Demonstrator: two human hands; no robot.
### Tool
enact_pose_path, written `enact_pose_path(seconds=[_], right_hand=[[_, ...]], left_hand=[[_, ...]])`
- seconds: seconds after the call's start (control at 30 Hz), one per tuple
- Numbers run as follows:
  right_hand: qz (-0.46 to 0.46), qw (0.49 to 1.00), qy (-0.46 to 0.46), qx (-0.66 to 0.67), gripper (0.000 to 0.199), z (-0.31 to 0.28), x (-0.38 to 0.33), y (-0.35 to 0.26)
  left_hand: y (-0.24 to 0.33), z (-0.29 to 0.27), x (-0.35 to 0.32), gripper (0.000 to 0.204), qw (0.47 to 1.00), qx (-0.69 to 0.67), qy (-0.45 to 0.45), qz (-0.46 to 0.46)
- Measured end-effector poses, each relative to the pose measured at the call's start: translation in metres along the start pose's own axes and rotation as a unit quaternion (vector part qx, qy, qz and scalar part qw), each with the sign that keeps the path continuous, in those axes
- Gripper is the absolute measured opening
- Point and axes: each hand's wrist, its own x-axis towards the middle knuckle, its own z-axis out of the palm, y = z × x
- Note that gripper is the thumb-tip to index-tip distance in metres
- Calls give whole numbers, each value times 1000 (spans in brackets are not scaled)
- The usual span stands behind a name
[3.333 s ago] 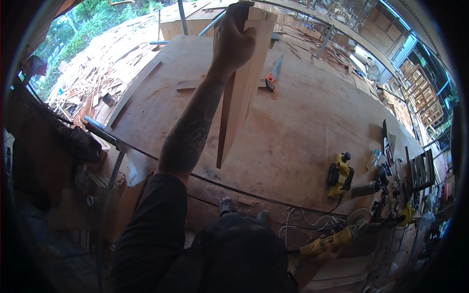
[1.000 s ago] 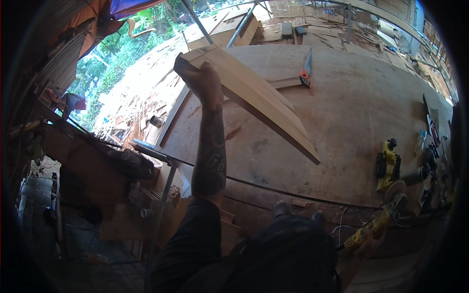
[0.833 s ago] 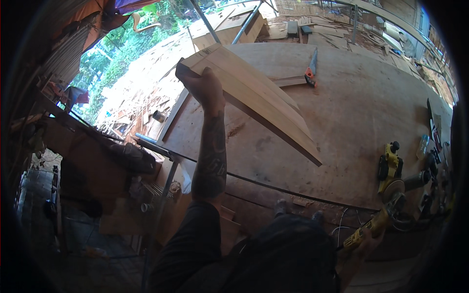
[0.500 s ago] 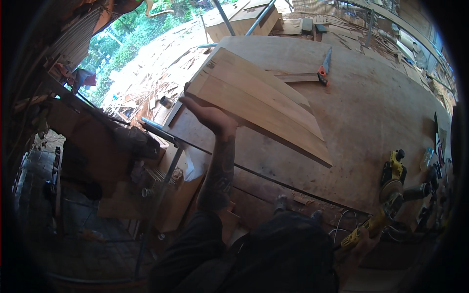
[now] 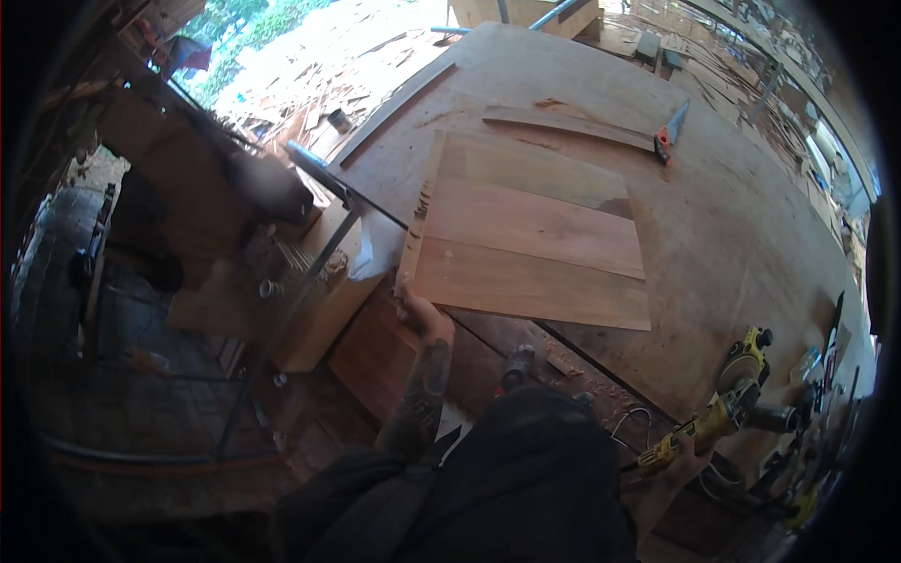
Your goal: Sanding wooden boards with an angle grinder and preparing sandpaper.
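Observation:
A flat panel of joined wooden boards [image 5: 535, 239] rests on the large worktable, its near edge close to the table's front. My left hand [image 5: 427, 319] is closed on the panel's near left corner, fingers curled at the edge. Dark notches mark the panel's left side. On the right, my right hand [image 5: 693, 458] is wrapped round the body of a yellow and black angle grinder [image 5: 721, 422], whose disc end is over the table's front edge. Part of that hand is in shadow.
Beyond the panel lie a narrow wood strip [image 5: 572, 126] and a handsaw [image 5: 670, 133] with a red-orange handle. Another yellow power tool [image 5: 751, 349] stands by the grinder. A metal rail [image 5: 324, 178] runs at the left. The worktable [image 5: 741, 235] spans the middle.
The panel has come down from a tilted position and turned, lying flatter and nearer me. My left hand has moved from its left edge, palm spread, to grip the near left corner.

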Motion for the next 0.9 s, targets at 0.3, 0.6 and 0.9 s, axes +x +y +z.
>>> enact_pose_path(seconds=[0.3, 0.6, 0.9], right_hand=[[20, 997, -26, -72, 64, 13, 16, -14], [-30, 997, -30, -62, 58, 0, 12, -20], [-14, 999, 7, -50, 58, -19, 8, -26]], left_hand=[[-54, -111, -47, 46, 970, 52, 37, -237], [-131, -166, -54, 68, 922, 111, -40, -368], [-186, -151, -41, 84, 825, 202, -242, -470]])
